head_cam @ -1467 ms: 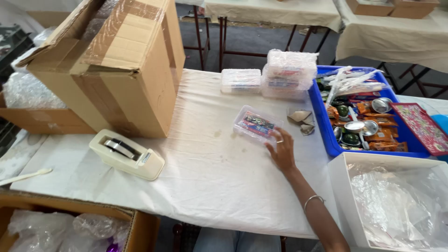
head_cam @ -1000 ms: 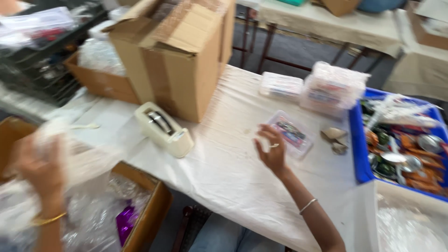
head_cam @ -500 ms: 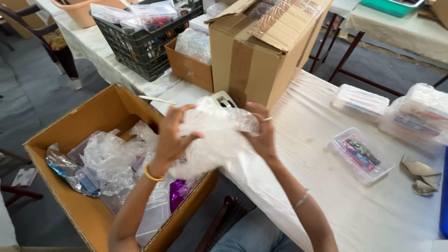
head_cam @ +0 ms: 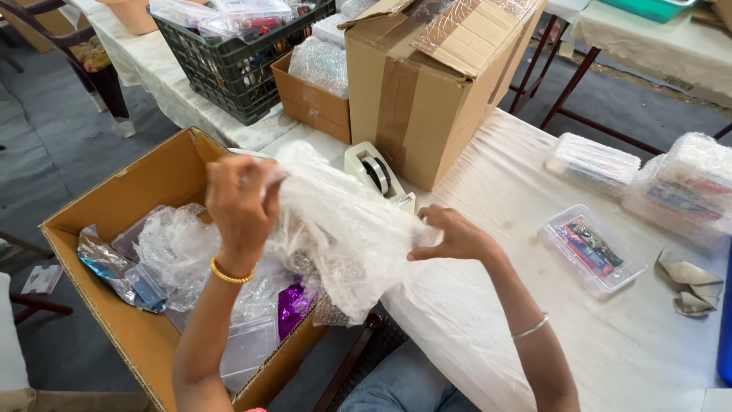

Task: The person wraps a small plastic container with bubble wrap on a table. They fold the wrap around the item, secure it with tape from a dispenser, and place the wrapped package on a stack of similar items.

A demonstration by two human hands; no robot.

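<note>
Left hand: the left hand (head_cam: 238, 200) was clamped on the upper left edge of the bubble wrap (head_cam: 343, 229), a gold bangle at the wrist.
Right hand: the right hand (head_cam: 451, 235) pinched the wrap's right edge, fingers closed on it.
Bubble wrap: one clear sheet, held up between both hands, over the table edge and the floor box.
Floor box: one open brown carton (head_cam: 145, 191) below the table, holding more wrap, clear lidded boxes and purple and blue foil packets.
Tall carton: one brown box (head_cam: 412, 99), flaps open and taped, standing on the table.
Tape dispenser: one, white (head_cam: 375, 174), just beside the tall carton.
Clear cases: one small flat case (head_cam: 591, 248) with coloured contents lay alone; three wrapped stacks (head_cam: 671, 179) sat behind it.
Crate: one dark crate (head_cam: 236, 53) of packets, a small carton (head_cam: 313, 99) beside it.
Surface: a table (head_cam: 610, 343) under white cloth.
Room: grey floor, other clothed tables behind.
</note>
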